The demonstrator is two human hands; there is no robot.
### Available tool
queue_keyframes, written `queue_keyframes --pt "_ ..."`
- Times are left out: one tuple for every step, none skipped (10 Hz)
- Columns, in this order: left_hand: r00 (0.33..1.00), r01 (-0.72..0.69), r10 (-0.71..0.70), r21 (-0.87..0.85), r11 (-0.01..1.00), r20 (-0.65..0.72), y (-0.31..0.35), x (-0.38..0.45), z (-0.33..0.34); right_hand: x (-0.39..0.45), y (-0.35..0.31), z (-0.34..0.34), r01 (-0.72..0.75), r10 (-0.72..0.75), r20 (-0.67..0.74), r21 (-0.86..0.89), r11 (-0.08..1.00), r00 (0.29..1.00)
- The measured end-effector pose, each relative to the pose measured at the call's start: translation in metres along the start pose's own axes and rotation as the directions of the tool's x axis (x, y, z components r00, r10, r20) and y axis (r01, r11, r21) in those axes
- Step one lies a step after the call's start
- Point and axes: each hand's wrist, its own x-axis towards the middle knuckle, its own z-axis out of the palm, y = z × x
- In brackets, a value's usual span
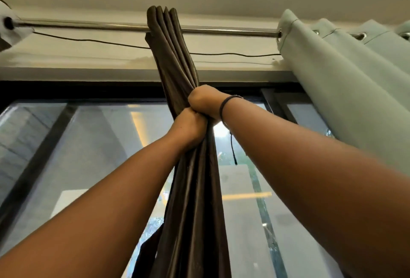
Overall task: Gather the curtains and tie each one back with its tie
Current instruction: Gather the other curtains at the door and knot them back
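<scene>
Brown curtain [177, 60] gathered into a tight bunch on the rod [88, 26], no tie seen on it yet. Green curtain [346, 73] at the far right hanging loose, untied. Left hand [188, 125] and right hand [205, 100] stacked, touching, fingers clamped round the bunch high up, just below the rod.

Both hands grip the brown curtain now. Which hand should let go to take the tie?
Probably the left hand. It grips the brown curtain just below the right hand, whose higher fist already pinches the whole bundle under the rod. No tie is clearly visible.
</scene>
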Motion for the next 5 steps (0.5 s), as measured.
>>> queue_keyframes --pt "0.999 -0.012 0.014 -0.062 0.998 0.035 0.029 0.003 0.039 -0.003 0.047 -0.025 -0.026 0.027 0.006 -0.044 0.999 1.000" --pt "0.998 -0.064 0.064 -0.054 0.997 0.007 0.038 -0.001 0.048 -0.004 0.062 -0.031 -0.045 0.044 -0.029 -0.023 0.999 0.999" --pt "0.995 -0.077 0.069 -0.095 0.993 -0.077 0.048 -0.008 0.051 -0.013 0.074 -0.035 0.016 -0.016 0.004 0.138 0.990 1.000" --pt "0.999 0.028 -0.038 -0.275 0.961 -0.029 0.043 -0.021 0.042 -0.011 0.077 -0.030 0.079 -0.084 0.011 0.244 0.966 0.996" --pt "0.981 0.160 -0.193 -0.479 0.863 -0.019 0.031 -0.032 0.027 -0.009 0.082 -0.022 0.071 -0.091 0.027 0.425 0.902 0.995"
